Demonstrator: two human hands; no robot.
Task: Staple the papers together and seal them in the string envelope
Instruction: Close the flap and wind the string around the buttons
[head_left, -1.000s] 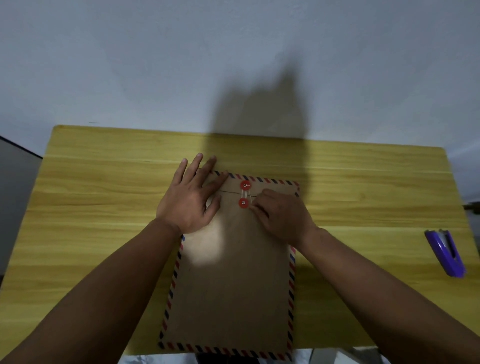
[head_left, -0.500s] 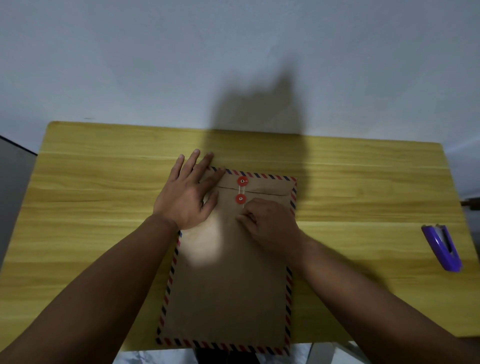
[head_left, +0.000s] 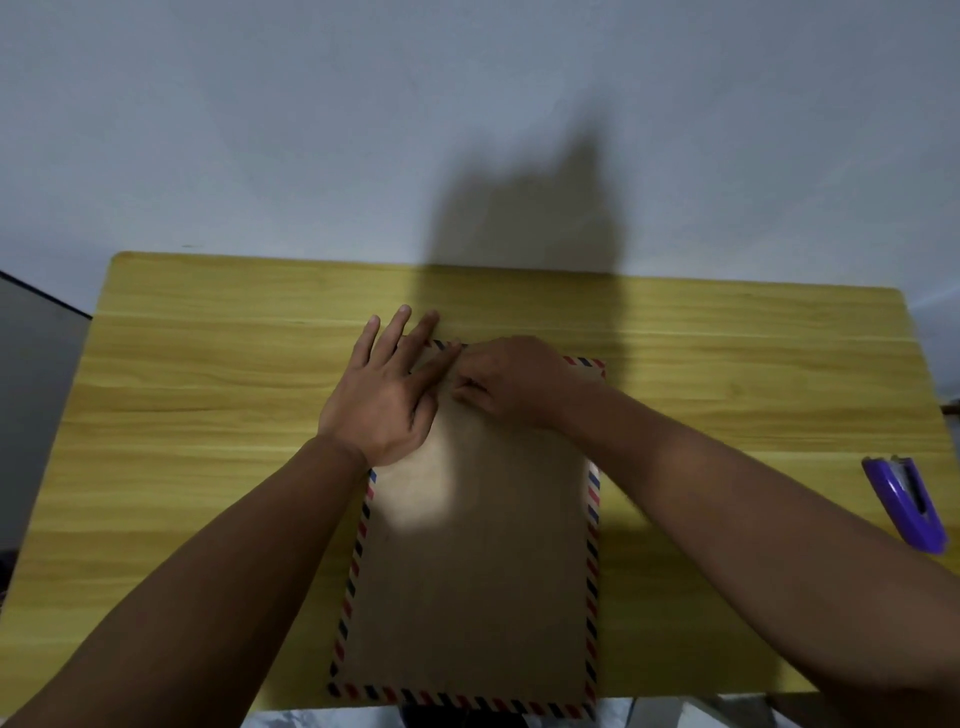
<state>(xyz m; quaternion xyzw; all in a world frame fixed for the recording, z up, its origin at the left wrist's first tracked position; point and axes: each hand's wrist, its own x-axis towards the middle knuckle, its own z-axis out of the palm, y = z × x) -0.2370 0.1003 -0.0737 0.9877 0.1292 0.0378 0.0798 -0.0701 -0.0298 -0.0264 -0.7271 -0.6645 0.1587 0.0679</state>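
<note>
Right hand (head_left: 511, 382) sits over the flap of the envelope (head_left: 478, 571), fingers curled tight in a narrow grip; whether they pinch the string, I cannot tell. Left hand (head_left: 384, 395) lies flat, fingers straight, pressing the envelope's upper left corner. The envelope lies flat mid-tabletop (head_left: 208, 415), its near edge at the front edge. Purple stapler (head_left: 906, 501) lies far right, well apart.
</note>
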